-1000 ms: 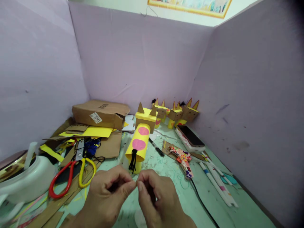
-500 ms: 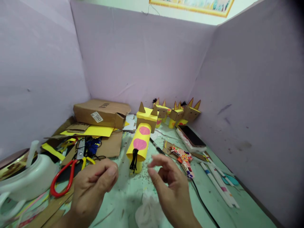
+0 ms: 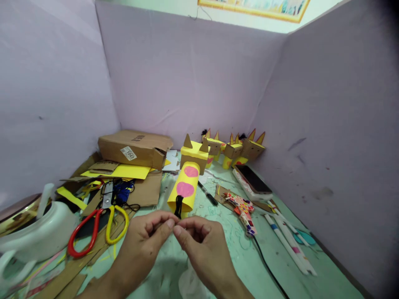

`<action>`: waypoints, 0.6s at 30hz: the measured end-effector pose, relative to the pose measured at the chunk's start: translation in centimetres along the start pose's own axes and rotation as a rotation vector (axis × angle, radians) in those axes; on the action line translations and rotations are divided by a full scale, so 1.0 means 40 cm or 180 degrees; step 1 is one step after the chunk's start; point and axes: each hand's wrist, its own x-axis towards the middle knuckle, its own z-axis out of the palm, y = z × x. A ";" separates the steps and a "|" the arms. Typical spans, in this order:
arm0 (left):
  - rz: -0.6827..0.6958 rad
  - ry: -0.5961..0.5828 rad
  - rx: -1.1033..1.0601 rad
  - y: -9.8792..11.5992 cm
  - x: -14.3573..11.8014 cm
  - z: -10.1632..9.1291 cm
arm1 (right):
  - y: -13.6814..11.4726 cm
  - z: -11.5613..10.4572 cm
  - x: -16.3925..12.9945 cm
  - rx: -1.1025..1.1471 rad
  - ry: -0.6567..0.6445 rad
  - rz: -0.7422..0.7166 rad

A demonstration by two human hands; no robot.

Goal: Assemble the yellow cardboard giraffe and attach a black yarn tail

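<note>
From the head camera, the left hand (image 3: 141,245) and right hand (image 3: 202,247) — spread apart half a second ago — have closed together again, fingertips pinched and touching; whatever they grip is too small to tell, just before the yellow paper-tube animal figure with pink spots (image 3: 186,187) standing on the green table (image 3: 280,270).

Scissors (image 3: 96,228) lie left of the paper figure (image 3: 186,187) (phone (image 3: 253,179) to its right).

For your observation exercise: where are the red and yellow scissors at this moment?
In the head view the scissors lie on the table's left side, on cardboard strips, between the white jug and the left hand, just in front of the flat cardboard box.
</note>
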 end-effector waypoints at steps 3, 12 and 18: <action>-0.0080 -0.0094 -0.0113 -0.002 -0.004 0.000 | 0.000 -0.001 0.002 0.0035 -0.0029 0.0044; -0.0431 0.0671 -0.0168 -0.014 0.011 -0.023 | 0.000 -0.025 -0.008 -0.0046 0.0241 -0.0146; -0.0308 0.0554 -0.0016 -0.021 0.011 -0.018 | 0.003 -0.013 -0.006 -0.0354 0.0222 -0.0212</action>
